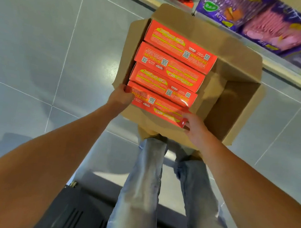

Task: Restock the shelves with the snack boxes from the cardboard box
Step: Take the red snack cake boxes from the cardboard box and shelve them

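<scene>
The cardboard box [238, 103] sits open at the centre of the frame on the grey tiled floor [42, 50], its flaps spread outward; four red snack boxes [168, 68] stand on edge along its left side, and the right half shows bare cardboard. The left hand [122, 96] curls round the left end of the nearest snack box [163, 107], the right hand [194, 125] grips its right end; a shelf [284, 74] of purple packs [273, 28] runs along the upper right.

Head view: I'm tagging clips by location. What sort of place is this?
Probably a shop aisle: a shelf packed with purple packs, an open carton of identical red boxes on the tiled floor, and left hand and right hand gripping the nearest box.
</scene>
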Available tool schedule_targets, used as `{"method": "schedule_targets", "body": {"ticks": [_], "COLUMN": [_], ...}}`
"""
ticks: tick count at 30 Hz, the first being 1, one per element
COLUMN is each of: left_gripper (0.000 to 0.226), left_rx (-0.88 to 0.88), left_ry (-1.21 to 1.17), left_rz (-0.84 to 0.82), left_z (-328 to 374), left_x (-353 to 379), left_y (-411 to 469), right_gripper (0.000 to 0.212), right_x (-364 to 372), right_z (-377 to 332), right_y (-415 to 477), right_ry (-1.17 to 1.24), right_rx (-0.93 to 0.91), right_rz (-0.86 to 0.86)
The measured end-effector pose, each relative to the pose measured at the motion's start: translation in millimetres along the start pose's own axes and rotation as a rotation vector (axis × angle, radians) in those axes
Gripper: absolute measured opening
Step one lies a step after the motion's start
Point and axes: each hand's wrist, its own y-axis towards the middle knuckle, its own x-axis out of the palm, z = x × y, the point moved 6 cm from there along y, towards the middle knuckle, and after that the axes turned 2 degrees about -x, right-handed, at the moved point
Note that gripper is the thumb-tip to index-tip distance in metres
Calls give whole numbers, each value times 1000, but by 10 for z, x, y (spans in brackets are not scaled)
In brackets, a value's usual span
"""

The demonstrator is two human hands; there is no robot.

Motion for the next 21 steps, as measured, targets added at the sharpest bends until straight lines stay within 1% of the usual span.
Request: {"method": "schedule_targets", "body": {"ticks": [2, 4, 5, 7, 9, 10, 12, 14, 16, 18, 19, 21], "left_gripper": [54, 53, 50, 45, 41, 38, 29, 25, 26, 23, 17, 4], "left_rx": [-2, 23, 37, 77, 168, 227, 351, 468, 509, 503, 500, 542], "left_ry": [-33, -83, -85, -44, 17, 45, 69, 77, -5, -134, -202, -266], "left_rz": [36, 56, 84, 177, 215, 218, 240, 245, 214, 209, 206, 224], "left_z": [14, 106, 154, 239, 402, 502, 758, 1012, 1208, 1431, 1488, 1728], "left_x": [-2, 51, 63, 77, 145, 183, 226, 219, 165, 72, 41, -25], "left_y": [-127, -356, -462, -702, -1011, -1174, -1556, -1975, -2278, -2671, -2785, -3072], "right_gripper": [30, 17, 16, 26, 35, 35, 30, 24, 17, 10, 8, 10], "right_x": [-58, -171, -234, -396, -612, -730, -973, -1248, -1504, -1767, -1836, -1980], "right_z": [0, -24, -41, -79, -97, -128, -251, -468, -694, -922, -995, -1201], "right_y": [-75, -228, -294, -489, -755, -898, -1186, -1566, -1894, -2342, -2470, -2832], "right_ry": [4, 41, 57, 77, 101, 99, 92, 102, 97, 84, 84, 77], "right_rx": [-20, -54, -80, -138, -175, -192, -248, -332, -406, -504, -546, -621], "right_rz": [-18, -22, -11, -6, -4, 1, 6, 20, 49, 80, 79, 87]}}
